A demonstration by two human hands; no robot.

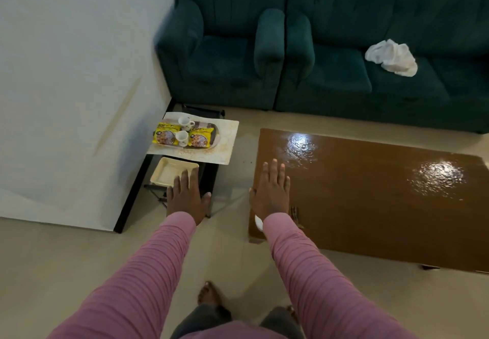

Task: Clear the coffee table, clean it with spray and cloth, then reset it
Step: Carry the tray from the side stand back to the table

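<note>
Head view, single frame.

1. Coffee table (370, 206): brown, glossy, 3 to 4 o'clock. Top bare, with two bright glints of light.
2. Cloth (391, 58): white, crumpled, lying on the green sofa (344, 81) at 1 o'clock, well apart from both hands.
3. Spray: not in view.
4. Side stand (211, 177): dark frame, 9 o'clock, against the wall. It carries a pale mat (222, 150) and a tray (216, 133) with two white cups (182, 137) and two yellow snack packets (165, 134).
5. Cream dish (169, 171): on the stand, nearer the person, just beyond the left fingertips.
6. Left hand (186, 195): palm down, fingers straight and spread, nothing held, over the stand's near end.
7. Right hand (271, 193): palm down, fingers straight, nothing held, over the table's left edge; contact cannot be told.

Step judged: clearing and wiping look finished, and resetting is in hand. The next move calls for both hands on the tray's rims, lifting it level so the cups stay upright, and carrying it toward 3 o'clock onto the table.
</note>
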